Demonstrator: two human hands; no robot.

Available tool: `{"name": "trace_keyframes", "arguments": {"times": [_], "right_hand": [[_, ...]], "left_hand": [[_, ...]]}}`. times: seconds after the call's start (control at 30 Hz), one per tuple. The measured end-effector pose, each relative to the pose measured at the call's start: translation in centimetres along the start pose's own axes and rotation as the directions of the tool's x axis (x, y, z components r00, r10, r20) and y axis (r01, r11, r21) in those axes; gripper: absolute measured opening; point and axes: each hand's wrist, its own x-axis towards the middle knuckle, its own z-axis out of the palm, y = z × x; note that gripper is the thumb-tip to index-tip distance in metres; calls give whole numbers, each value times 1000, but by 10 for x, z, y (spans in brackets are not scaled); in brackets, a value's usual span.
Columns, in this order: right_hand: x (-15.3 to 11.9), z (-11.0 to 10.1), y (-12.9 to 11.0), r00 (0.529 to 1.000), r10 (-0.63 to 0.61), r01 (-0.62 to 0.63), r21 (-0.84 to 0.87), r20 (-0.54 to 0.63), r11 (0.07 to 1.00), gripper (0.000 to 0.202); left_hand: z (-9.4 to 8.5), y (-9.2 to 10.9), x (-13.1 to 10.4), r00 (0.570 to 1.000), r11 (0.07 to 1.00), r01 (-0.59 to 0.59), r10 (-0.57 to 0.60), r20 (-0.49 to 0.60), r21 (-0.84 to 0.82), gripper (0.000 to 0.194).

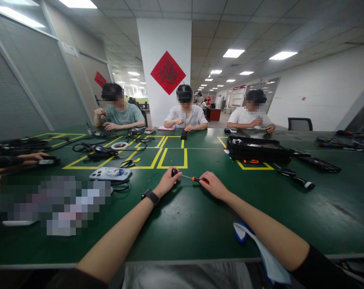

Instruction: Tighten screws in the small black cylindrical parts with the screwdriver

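The orange-and-black screwdriver spans the gap between the 2 hands, its handle gripped in the right hand, its shaft pointing at the left hand, which closes on a small dark part. The step in hand looks like working the tip against that part; I cannot tell whether they touch. The next move likely calls for a steady left grip and an aligned shaft. Beyond the right hand sits a black tray.

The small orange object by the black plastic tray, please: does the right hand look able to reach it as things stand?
Probably yes: nothing visible stands between the right hand and the orange object, though that hand holds an orange-and-black screwdriver.
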Motion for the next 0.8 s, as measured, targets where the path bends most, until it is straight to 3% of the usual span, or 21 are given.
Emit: {"name": "trace_keyframes", "arguments": {"times": [0.3, 0.63, 0.8], "right_hand": [[-1, -1, -3, 1000, 23, -23, 20, 1, 1000, 25], [-1, 0, -3, 1000, 0, 0, -13, 7, 1000, 15], [-1, -1, -3, 1000, 7, -7, 9, 15, 1000, 20]], "left_hand": [[1, 3, -1, 1000, 1000, -27, 27, -1, -12, 27], [1, -1, 1, 1000, 1000, -11, 11, -21, -7, 30], [1, -3, 2, 1000, 1000, -10, 10, -20, -28, 29]]}}
